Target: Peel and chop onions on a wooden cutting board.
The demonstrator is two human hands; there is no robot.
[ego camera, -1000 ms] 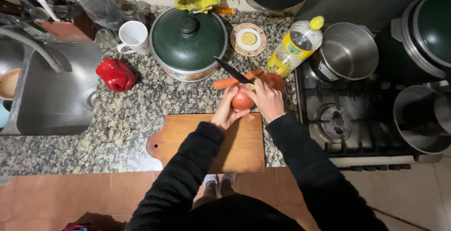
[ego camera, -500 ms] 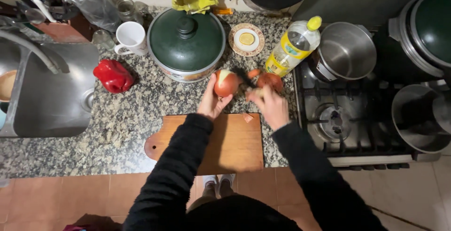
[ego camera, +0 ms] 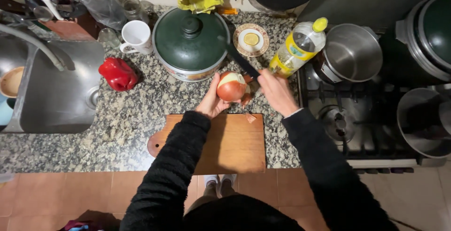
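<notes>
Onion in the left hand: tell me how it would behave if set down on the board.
The onion looks round, so it would probably roll on the flat wooden cutting board unless rested on its cut top. It seems firm, not squashy, in the left hand. Its partly peeled, glossy surface may be slippery.

knife handle (ego camera: 261, 75): hidden in right hand (ego camera: 277, 90) | bowl (ego camera: 10, 81): cut by edge

Bare granite counter (ego camera: 136, 113) left of wooden cutting board (ego camera: 235, 144): open passage. Ahead, green-lidded pot (ego camera: 191, 43), saucer (ego camera: 251, 39) and oil bottle (ego camera: 296, 48) crowd close. Red pepper (ego camera: 117, 73) near sink (ego camera: 56, 95). Stove (ego camera: 357, 123) blocks right.
</notes>
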